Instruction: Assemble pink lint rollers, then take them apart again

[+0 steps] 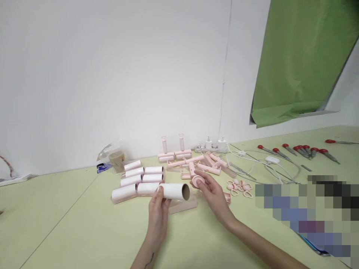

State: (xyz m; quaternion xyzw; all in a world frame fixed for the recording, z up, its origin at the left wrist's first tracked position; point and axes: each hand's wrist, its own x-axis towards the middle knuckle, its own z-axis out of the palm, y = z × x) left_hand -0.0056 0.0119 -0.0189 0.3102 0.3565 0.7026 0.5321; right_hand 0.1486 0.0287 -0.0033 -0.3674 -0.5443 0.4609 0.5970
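Observation:
My left hand (pixel 158 211) is closed round a white paper roll (pixel 175 191), holding it level with its hollow end facing right. My right hand (pixel 213 194) grips a pink plastic roller handle (pixel 198 180) by its round end cap, a little to the right of the roll's open end. Below the roll lies a pale pink tray-like cover (pixel 183 205) on the light green table (pixel 84 231).
Several white rolls (pixel 137 178) lie in rows left of my hands. Pink handles and parts (pixel 196 162) are piled behind, with small pink heart pieces (pixel 239 186) to the right. Red-handled screwdrivers (pixel 300 150), white cables, a power strip and a paper cup (pixel 117 160) sit further back.

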